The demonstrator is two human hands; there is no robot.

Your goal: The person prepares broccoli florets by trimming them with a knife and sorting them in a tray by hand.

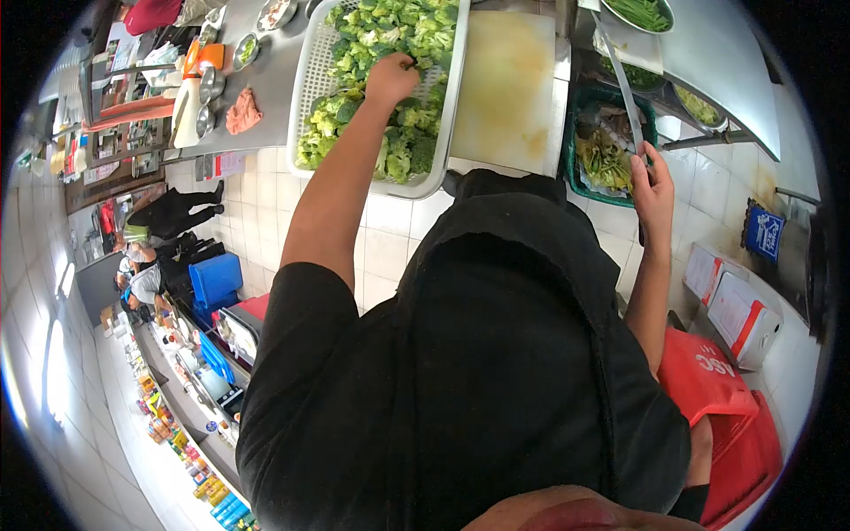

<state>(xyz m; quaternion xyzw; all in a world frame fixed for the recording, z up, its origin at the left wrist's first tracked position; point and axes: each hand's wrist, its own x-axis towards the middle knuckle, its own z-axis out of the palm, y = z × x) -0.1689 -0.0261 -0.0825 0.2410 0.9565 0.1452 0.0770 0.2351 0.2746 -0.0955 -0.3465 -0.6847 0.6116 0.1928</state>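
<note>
My left hand (392, 80) is over a white perforated basket (458, 97) filled with broccoli florets (410, 146). Its fingers are curled closed among the pieces; what they hold, if anything, is hidden. At the right, my right hand (653, 186) grips a long-bladed knife (622, 80), the blade pointing away from me. Below that blade stands a green crate (574, 164) with leafy trimmings (604, 159) inside. Between the basket and the crate lies a stained, pale cutting board (503, 84).
An orange-pink cloth (243, 112) and small metal bowls (211, 86) sit on the steel counter to the left. Bowls of green vegetables (642, 12) stand at upper right. A red chair (708, 376) is beside me. Other people (168, 212) are farther left.
</note>
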